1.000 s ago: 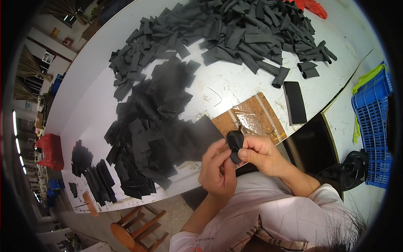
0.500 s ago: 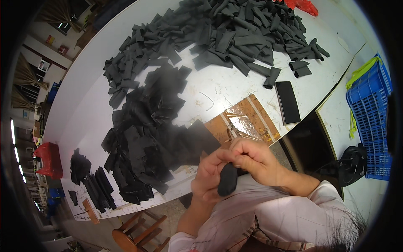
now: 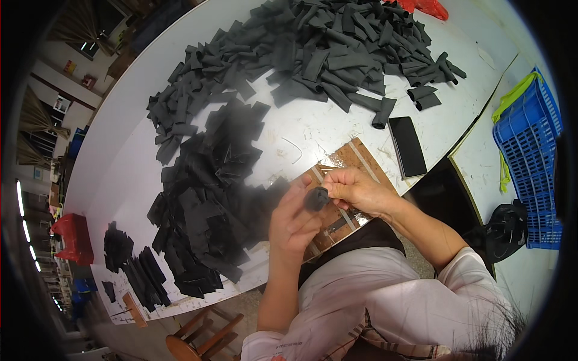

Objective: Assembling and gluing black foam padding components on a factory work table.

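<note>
We note long white worktable (image 3: 120, 150). On it: large heap of rolled dark grey fabric tubes (image 3: 325, 54) at far end; pile of flat black fabric pieces (image 3: 205, 198) nearer; brown wooden board (image 3: 352, 157) at near edge; black slab phone (image 3: 407, 146) beside board; red plastic bag (image 3: 428, 7) at far corner.

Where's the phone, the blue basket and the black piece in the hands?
phone (image 3: 407, 145), head view, middle of its dark screen
blue basket (image 3: 530, 138), head view, its side wall
black piece (image 3: 316, 198), head view, its rolled end
</note>
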Available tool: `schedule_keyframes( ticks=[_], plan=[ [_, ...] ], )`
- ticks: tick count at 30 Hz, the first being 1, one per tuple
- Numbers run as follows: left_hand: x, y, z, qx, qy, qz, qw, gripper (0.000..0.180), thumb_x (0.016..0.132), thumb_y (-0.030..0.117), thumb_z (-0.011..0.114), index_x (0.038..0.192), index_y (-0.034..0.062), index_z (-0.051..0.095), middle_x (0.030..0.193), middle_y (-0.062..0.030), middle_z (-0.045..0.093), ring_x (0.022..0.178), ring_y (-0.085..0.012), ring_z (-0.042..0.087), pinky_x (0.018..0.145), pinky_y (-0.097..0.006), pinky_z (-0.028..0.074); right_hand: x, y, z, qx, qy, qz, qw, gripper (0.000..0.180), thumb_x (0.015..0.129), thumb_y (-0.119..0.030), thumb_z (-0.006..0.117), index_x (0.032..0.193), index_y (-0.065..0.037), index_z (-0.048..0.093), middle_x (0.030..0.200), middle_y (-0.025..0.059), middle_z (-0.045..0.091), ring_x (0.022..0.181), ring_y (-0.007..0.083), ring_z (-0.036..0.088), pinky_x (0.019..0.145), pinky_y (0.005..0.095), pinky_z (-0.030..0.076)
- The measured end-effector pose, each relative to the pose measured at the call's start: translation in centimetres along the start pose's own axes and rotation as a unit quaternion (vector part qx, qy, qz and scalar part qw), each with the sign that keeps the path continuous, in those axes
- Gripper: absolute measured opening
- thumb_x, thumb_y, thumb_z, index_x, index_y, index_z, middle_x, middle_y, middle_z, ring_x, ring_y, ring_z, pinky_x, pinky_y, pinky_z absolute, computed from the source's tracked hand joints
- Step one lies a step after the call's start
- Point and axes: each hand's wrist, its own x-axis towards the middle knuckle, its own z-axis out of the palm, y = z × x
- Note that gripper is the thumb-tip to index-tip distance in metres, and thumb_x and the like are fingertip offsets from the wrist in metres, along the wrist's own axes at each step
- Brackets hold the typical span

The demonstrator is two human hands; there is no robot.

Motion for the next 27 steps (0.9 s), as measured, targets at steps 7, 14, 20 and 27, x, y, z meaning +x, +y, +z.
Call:
schedule_keyframes(
  ticks=[7, 14, 20, 27],
  plan=[
    [-0.8, -0.3, 0.3, 0.070, -0.032, 0.031, 0.997, 0.041, 0.077, 0.000, 0.047, 0.116, -0.0039, 0.033, 0.098, -0.0222, 0.051, 0.031, -0.0031, 0.036, 0.026, -0.014, 0.025, 0.7, -1.0, -0.3, -0.041, -0.082, -0.033, 0.995, 0.019, 0.084, -0.022, 0.052, 0.074, -0.007, 0.053, 0.062, -0.0035, 0.045, 0.053, 0.0044, 0.040, 0.048, 0.0183, 0.033],
    [0.1, -2.1, 0.8, 0.697, 0.152, 0.375, 0.593, 0.038, 0.081, 0.007, 0.054, 0.116, -0.0017, 0.043, 0.099, -0.0097, 0.055, 0.084, -0.0114, 0.052, 0.072, -0.023, 0.043, 0.8, 1.7, -1.2, 0.000, -0.046, -0.024, 0.999, 0.022, 0.084, -0.027, 0.053, 0.074, -0.007, 0.051, 0.063, -0.0043, 0.044, 0.056, 0.0042, 0.042, 0.052, 0.0174, 0.035],
    [-0.2, -1.7, 3.0, 0.658, 0.001, 0.345, 0.670, 0.019, 0.078, 0.001, 0.054, 0.096, -0.0051, 0.055, 0.101, -0.0147, 0.056, 0.092, -0.0187, 0.052, 0.080, -0.028, 0.042, -1.5, -2.4, 0.6, -0.349, 0.176, -0.325, 0.861, 0.020, 0.079, -0.020, 0.056, 0.078, 0.000, 0.052, 0.066, 0.0082, 0.051, 0.059, 0.0189, 0.053, 0.058, 0.0267, 0.043],
    [-0.9, -2.2, 1.5, 0.492, 0.076, 0.407, 0.766, 0.018, 0.080, 0.011, 0.057, 0.089, -0.0046, 0.053, 0.092, -0.0189, 0.057, 0.084, -0.0238, 0.056, 0.075, -0.037, 0.048, -1.7, -2.8, 0.8, -0.616, 0.049, -0.314, 0.720, 0.019, 0.064, -0.013, 0.061, 0.074, -0.003, 0.049, 0.071, 0.0086, 0.054, 0.065, 0.0275, 0.055, 0.048, 0.0367, 0.040]
  ],
)
